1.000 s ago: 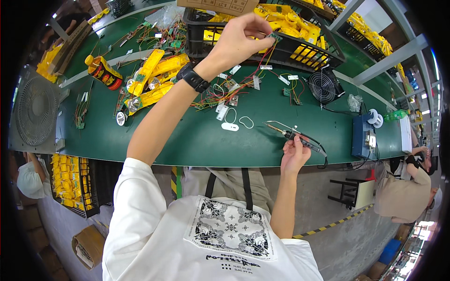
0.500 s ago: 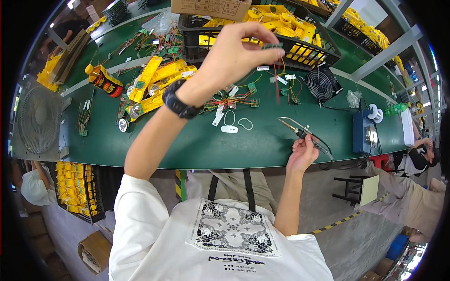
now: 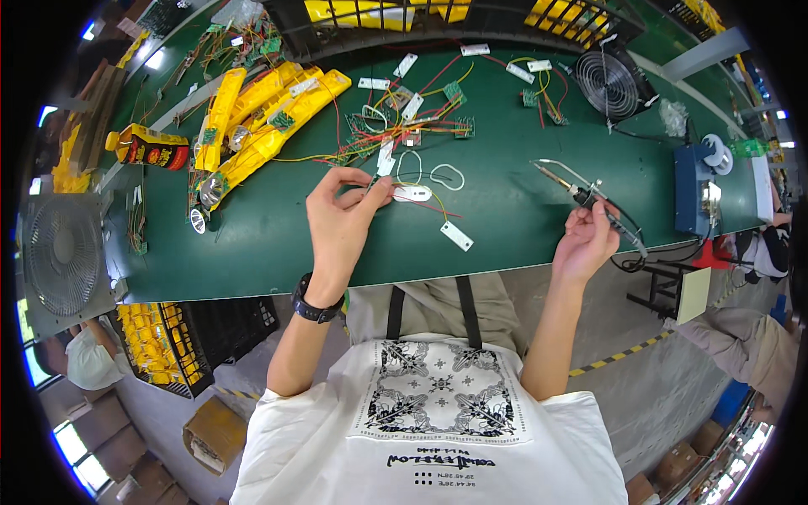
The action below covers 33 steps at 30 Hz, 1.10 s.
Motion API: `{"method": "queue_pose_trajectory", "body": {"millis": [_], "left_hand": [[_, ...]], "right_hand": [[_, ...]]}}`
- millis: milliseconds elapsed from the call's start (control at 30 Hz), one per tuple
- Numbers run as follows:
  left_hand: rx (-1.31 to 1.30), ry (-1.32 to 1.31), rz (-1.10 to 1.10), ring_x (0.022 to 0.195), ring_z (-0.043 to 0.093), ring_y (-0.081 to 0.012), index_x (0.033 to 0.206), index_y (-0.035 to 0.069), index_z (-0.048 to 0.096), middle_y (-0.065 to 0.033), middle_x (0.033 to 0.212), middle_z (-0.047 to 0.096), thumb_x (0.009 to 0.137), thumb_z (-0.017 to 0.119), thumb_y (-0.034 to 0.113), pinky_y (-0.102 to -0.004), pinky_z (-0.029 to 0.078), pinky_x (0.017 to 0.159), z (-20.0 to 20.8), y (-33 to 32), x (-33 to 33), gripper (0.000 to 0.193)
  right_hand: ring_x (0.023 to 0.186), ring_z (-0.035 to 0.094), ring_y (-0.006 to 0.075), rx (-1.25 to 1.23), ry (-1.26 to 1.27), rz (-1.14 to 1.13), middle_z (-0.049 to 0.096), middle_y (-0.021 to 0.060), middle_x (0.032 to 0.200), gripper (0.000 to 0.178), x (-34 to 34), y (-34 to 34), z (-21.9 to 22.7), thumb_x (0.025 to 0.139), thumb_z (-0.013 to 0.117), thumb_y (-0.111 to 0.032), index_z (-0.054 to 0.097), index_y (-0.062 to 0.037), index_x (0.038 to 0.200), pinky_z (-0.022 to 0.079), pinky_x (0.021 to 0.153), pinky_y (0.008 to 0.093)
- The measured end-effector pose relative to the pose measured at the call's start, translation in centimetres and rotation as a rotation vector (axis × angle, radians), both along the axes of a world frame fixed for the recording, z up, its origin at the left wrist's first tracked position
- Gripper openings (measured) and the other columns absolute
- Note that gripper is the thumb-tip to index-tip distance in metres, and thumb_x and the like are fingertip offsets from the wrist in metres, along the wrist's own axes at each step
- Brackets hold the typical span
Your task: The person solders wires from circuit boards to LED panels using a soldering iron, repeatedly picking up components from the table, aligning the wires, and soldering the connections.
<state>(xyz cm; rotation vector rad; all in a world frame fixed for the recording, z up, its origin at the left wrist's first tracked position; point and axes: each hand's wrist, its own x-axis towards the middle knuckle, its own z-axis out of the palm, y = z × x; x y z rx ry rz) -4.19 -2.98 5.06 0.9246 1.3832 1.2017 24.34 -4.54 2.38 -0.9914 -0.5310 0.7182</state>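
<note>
My left hand (image 3: 338, 220) pinches a small circuit board (image 3: 374, 181) between thumb and fingertips, low over the green bench. Thin red and yellow wires run rightward from it towards a white strip (image 3: 456, 236) with holes. Beside the fingertips lies another white piece (image 3: 412, 194), below two pale loops (image 3: 447, 177). My right hand (image 3: 587, 242) holds a soldering iron (image 3: 582, 195) like a pen, its tip pointing up and left, apart from the board. A tangle of wired circuit boards (image 3: 412, 126) lies beyond my left hand. My fingers partly hide the held board.
Yellow plastic housings (image 3: 286, 126) and a yellow bottle (image 3: 150, 146) lie at the left. A black crate (image 3: 497, 29) stands at the back. On the right are a small black fan (image 3: 608, 82), a blue box (image 3: 695, 189) and a wire spool (image 3: 717, 155).
My left hand has come down from beside the crate to the near part of the bench, bringing the wired circuit board. The right hand still holds the soldering iron; the view has shifted.
</note>
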Motion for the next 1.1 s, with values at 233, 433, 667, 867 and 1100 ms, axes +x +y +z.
{"method": "queue_pose_trajectory", "body": {"millis": [233, 433, 667, 867, 1100], "left_hand": [[0.457, 1.035, -0.095, 0.089, 0.059, -0.0260, 0.090, 0.003, 0.061, -0.0066, 0.096, 0.062, 0.068, 0.076, 0.007, -0.0348, 0.047, 0.078, 1.2, -0.6, -0.8, 0.027], [0.836, 1.019, -0.635, 0.088, 0.057, -0.0241, 0.081, 0.006, 0.063, -0.0043, 0.092, 0.061, 0.065, 0.075, 0.006, -0.0354, 0.043, 0.078, 0.6, 1.2, 0.1, 0.019], [0.685, 0.792, -1.099, 0.086, 0.056, -0.0261, 0.084, 0.004, 0.063, -0.0069, 0.093, 0.058, 0.069, 0.074, 0.011, -0.0365, 0.044, 0.074, 0.5, 4.4, -1.4, 0.021], [0.797, 0.839, -1.085, 0.079, 0.056, -0.0240, 0.084, 0.005, 0.064, -0.0061, 0.087, 0.058, 0.069, 0.073, 0.009, -0.0342, 0.042, 0.067, -1.1, 4.4, -1.5, 0.019], [0.776, 0.662, -0.833, 0.065, 0.054, -0.0206, 0.081, 0.007, 0.069, -0.0035, 0.078, 0.060, 0.062, 0.074, 0.004, -0.0329, 0.040, 0.059, -3.2, 3.3, -1.8, 0.019]], "right_hand": [[0.059, 0.052, 0.0138, 0.007, -0.023, 0.016, 0.055, 0.0075, 0.072, 0.017, 0.6, 0.0, -0.7, 0.088, 0.058, -0.009, 0.056, 0.0026, 0.100, 0.039, 0.048, 0.0249], [0.061, 0.053, 0.0144, 0.017, -0.039, 0.037, 0.057, 0.0085, 0.078, 0.020, 0.5, 0.1, -0.8, 0.088, 0.058, -0.008, 0.056, 0.0049, 0.102, 0.041, 0.049, 0.0258], [0.062, 0.053, 0.0151, 0.007, -0.102, 0.025, 0.057, 0.0101, 0.078, 0.021, 0.6, 0.1, -1.0, 0.088, 0.057, -0.009, 0.057, 0.0062, 0.102, 0.041, 0.048, 0.0259], [0.063, 0.053, 0.0163, 0.045, -0.119, 0.071, 0.059, 0.0120, 0.082, 0.020, 1.3, -0.2, -1.5, 0.088, 0.054, -0.007, 0.057, 0.0070, 0.103, 0.041, 0.049, 0.0270], [0.063, 0.057, 0.0192, 0.033, -0.176, 0.029, 0.054, 0.0197, 0.098, 0.028, -1.6, -1.5, -0.6, 0.087, 0.057, -0.010, 0.048, 0.0092, 0.105, 0.046, 0.043, 0.0261]]}}
